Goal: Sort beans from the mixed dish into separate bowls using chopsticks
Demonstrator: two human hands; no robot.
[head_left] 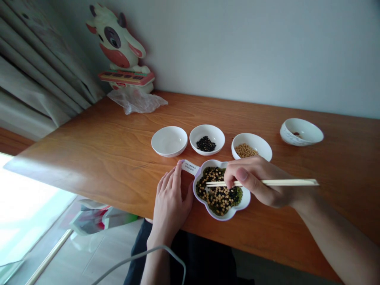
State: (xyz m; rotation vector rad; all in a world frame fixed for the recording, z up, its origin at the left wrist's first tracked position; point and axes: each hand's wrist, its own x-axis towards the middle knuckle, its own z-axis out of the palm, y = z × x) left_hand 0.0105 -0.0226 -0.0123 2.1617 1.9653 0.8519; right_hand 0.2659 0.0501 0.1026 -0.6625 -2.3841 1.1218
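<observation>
My right hand (261,180) grips a pair of pale chopsticks (291,182), their tips among the beans in a flower-shaped dish (204,202) with a lilac rim. Black, tan and green beans (219,198) are mixed inside it. A labelled handle (190,167) sticks out from the dish's upper left. My left hand (172,196) lies on the table beside the dish, fingers stretched out, the index fingertip at the handle's end. Behind the dish stand a white bowl (169,141) with nothing visible inside, one with black beans (206,144), and one with tan beans (245,150), partly hidden by my right hand.
A larger patterned bowl (301,132) with a few reddish-brown bits stands at the back right. At the back left, a cow-shaped toy keyboard (126,77) stands behind a crumpled clear plastic bag (136,101). A grey cable (142,255) loops below my left wrist.
</observation>
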